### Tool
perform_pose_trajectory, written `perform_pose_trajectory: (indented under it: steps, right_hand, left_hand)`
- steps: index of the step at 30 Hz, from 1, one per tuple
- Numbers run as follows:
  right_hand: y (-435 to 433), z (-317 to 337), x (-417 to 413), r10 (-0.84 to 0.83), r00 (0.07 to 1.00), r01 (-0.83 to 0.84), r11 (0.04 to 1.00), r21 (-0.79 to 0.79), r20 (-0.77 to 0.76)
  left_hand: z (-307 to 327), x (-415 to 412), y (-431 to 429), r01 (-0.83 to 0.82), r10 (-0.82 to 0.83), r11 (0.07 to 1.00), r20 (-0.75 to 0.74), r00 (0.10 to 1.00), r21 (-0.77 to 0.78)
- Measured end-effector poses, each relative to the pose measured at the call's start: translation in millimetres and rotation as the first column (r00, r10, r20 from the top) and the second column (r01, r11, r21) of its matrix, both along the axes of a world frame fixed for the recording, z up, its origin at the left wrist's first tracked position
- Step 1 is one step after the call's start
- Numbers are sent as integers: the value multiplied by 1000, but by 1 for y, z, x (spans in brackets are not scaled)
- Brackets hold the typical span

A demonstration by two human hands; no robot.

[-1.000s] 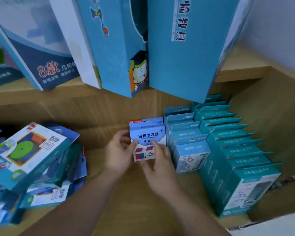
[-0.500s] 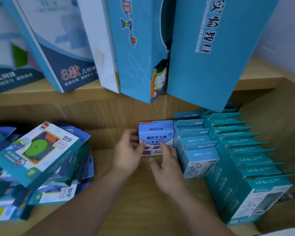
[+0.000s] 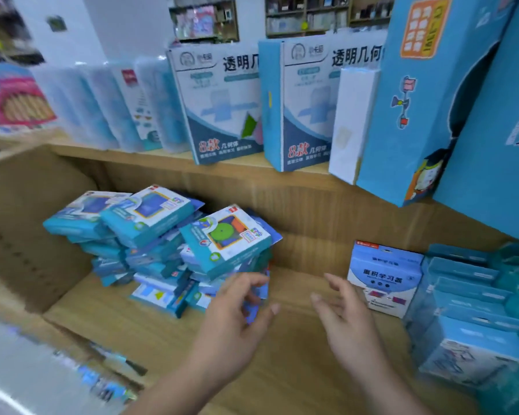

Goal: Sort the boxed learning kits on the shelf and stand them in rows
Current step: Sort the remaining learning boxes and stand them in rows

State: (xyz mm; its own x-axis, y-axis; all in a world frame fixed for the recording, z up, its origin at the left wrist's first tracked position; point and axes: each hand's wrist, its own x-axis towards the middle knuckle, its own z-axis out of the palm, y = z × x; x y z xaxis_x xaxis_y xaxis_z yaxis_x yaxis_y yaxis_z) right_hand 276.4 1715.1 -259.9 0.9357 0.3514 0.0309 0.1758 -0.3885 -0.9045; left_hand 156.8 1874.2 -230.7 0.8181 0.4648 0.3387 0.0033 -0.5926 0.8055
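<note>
A light blue boxed kit stands upright against the back wall of the lower shelf, left of rows of standing blue kits. A loose heap of teal kits lies at the left, topped by one with a green circle. My left hand is open with curled fingers, right at the heap's lower right edge. My right hand is open, empty, and a little left of the standing kit.
Large blue and white boxes stand on the upper shelf; a tall blue box leans over the lower shelf at right. A wooden side wall closes the left end. Bare wood lies between heap and rows.
Both hands have let go of the light blue kit, which now stands against the back wall. The hands and the view have swung left toward the heap.
</note>
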Motion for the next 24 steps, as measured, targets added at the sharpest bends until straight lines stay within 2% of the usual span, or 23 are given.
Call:
perform_pose_trajectory:
  steps: [4,10,16,18,20,24]
  right_hand:
    - [38,17,-13,61,998,-58,989,133,-16]
    - [82,46,-30,112,992,-92,960,265,-62]
    - [109,58,-40,-17,998,30,969,244,-53]
    - [115,61,-44,-121,993,118,976,184,5]
    - [123,66,-48,-230,963,216,971,106,139]
    - [151,85,-64,-235,850,286,958,-38,471]
  left_hand:
    - [24,-36,25,-122,116,987,59,991,100]
    - [51,-68,78,-319,289,911,147,946,261]
    - [57,-74,135,-400,345,861,217,913,314]
    - [58,-74,155,-438,379,828,226,897,351]
    - [62,-71,176,-463,394,801,248,885,380]
    - [70,-60,220,-415,372,808,184,910,418]
